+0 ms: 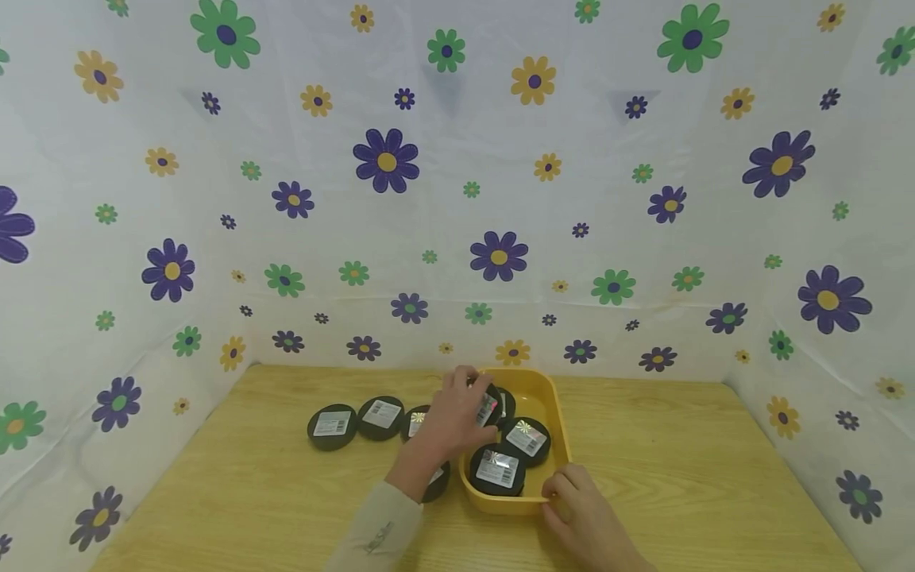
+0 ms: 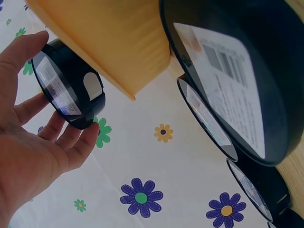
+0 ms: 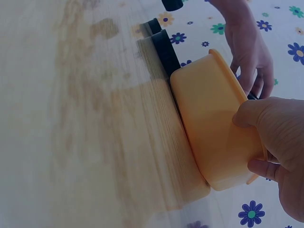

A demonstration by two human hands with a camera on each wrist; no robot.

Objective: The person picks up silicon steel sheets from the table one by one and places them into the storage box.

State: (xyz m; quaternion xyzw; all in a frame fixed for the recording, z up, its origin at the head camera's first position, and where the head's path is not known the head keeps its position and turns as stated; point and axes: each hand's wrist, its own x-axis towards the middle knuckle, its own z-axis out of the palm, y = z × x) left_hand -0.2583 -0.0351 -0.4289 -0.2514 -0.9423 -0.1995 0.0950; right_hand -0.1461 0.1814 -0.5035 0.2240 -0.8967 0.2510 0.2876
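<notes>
In the head view the left hand (image 1: pixel 457 417) holds a round black container (image 1: pixel 488 405) with a white label over the left part of a yellow tray (image 1: pixel 561 429). The left wrist view shows that container (image 2: pixel 66 83) between the thumb and fingers of the left hand (image 2: pixel 42 137). Inside the tray lie several more black containers, one (image 1: pixel 497 470) at the near left and one (image 1: pixel 526 441) beside it. The right hand (image 1: pixel 586 516) grips the tray's near right corner; in the right wrist view its thumb (image 3: pixel 247 113) lies on the rim.
Left of the tray, several labelled black containers stand on the wooden table (image 1: pixel 272 492), one (image 1: pixel 332 427) farthest left and another (image 1: pixel 381 417) next to it. One near the tray (image 1: pixel 436 481) is partly covered by the left forearm. A flower-patterned white sheet (image 1: pixel 443 222) hangs behind and at both sides.
</notes>
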